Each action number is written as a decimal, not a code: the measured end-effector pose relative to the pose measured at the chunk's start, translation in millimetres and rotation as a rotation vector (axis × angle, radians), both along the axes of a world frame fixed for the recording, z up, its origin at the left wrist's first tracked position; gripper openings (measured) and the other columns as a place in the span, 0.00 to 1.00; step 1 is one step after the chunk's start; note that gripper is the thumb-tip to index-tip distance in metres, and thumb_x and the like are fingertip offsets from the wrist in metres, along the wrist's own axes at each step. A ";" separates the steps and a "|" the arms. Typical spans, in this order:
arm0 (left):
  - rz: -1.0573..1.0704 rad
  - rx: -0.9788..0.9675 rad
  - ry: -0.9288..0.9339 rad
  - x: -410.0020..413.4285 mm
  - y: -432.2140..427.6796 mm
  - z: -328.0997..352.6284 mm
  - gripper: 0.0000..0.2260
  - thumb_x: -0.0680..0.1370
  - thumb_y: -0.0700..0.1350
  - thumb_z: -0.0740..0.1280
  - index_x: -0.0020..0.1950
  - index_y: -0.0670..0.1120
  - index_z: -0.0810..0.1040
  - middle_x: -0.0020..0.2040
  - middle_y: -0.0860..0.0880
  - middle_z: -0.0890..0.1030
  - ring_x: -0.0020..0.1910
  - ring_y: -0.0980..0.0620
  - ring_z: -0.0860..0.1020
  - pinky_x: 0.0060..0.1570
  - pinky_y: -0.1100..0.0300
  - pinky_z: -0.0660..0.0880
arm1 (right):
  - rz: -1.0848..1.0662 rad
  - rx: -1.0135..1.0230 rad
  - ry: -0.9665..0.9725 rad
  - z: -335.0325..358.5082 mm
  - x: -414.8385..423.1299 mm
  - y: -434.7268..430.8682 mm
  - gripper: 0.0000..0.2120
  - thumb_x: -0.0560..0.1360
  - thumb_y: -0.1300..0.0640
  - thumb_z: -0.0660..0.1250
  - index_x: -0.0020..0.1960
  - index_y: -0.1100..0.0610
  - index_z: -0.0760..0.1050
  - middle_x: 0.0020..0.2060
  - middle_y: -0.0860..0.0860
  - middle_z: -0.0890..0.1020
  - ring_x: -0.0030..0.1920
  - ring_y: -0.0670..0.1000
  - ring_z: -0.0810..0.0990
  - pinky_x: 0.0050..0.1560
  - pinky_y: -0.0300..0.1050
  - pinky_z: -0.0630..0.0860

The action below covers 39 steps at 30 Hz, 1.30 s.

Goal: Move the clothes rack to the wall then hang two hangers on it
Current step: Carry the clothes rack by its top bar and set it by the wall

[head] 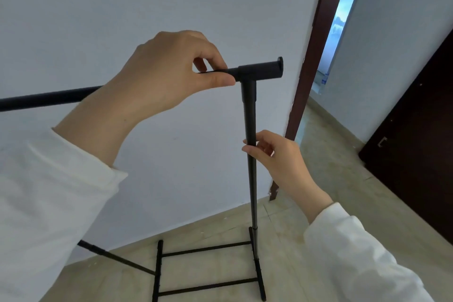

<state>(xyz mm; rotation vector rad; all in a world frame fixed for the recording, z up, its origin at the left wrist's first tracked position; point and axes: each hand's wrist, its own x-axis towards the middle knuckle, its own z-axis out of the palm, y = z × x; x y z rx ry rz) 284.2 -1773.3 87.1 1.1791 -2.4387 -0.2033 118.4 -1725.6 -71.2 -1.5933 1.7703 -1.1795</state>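
Head view, 1 frame: black clothes rack (250, 154) standing on the tiled floor (318, 179), its base rails at the foot of the white wall (171, 19), close to the line where floor meets wall. Long axes: 2. Top rail runs roughly level from the left edge of view to the T-joint (255, 71) at upper centre; right upright (251, 179) drops near vertical from that joint to the foot (257, 265). Left hand (157, 81) closes thumb and fingers around the top rail, touching the joint's left end. Right hand (279, 157) pinches the upright about midway down, below and to the right of the left hand. Both grips sit at the rack's right end; the left end and far upright lie mostly out of view. Wall lies directly beyond the rack, away from the person. Judgement: rack appears near its place; any last push goes forward, square to the top rail. Hangers: 0 visible. Doorway (343, 19) to the right.
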 end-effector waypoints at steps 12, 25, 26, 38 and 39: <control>0.069 -0.131 0.023 -28.4 -70.1 -8.1 0.14 0.72 0.60 0.64 0.48 0.53 0.80 0.48 0.55 0.76 0.46 0.52 0.75 0.43 0.58 0.65 | -0.080 0.006 0.134 5.1 -22.5 -73.5 0.13 0.71 0.49 0.67 0.52 0.55 0.78 0.33 0.45 0.75 0.32 0.44 0.71 0.36 0.39 0.69; 0.083 -0.097 0.000 -71.3 -96.9 -20.3 0.14 0.73 0.58 0.63 0.49 0.51 0.81 0.47 0.51 0.81 0.46 0.49 0.78 0.41 0.59 0.65 | -0.131 0.084 0.145 -10.4 -54.0 -101.5 0.13 0.71 0.48 0.66 0.52 0.54 0.77 0.33 0.42 0.74 0.30 0.45 0.71 0.36 0.44 0.72; 0.084 -0.087 0.001 -73.3 -97.0 -21.1 0.14 0.73 0.58 0.63 0.49 0.51 0.81 0.47 0.51 0.80 0.46 0.48 0.78 0.41 0.59 0.65 | -0.139 0.086 0.140 -10.7 -55.1 -101.6 0.13 0.71 0.48 0.66 0.52 0.54 0.77 0.33 0.42 0.74 0.30 0.45 0.71 0.36 0.45 0.73; -0.099 -0.234 0.167 -95.6 -73.4 -29.9 0.18 0.73 0.55 0.64 0.61 0.50 0.73 0.58 0.50 0.78 0.57 0.49 0.75 0.54 0.54 0.68 | -0.234 0.112 -0.125 -21.1 -77.8 -70.9 0.12 0.70 0.48 0.68 0.52 0.47 0.74 0.34 0.42 0.75 0.35 0.44 0.72 0.38 0.31 0.71; -0.165 -0.217 0.248 -102.6 -66.4 -30.5 0.18 0.74 0.54 0.65 0.62 0.50 0.73 0.58 0.51 0.78 0.57 0.50 0.75 0.55 0.56 0.68 | -0.263 0.095 -0.176 -22.3 -82.2 -61.8 0.11 0.70 0.49 0.67 0.52 0.47 0.74 0.35 0.42 0.75 0.36 0.45 0.72 0.37 0.29 0.71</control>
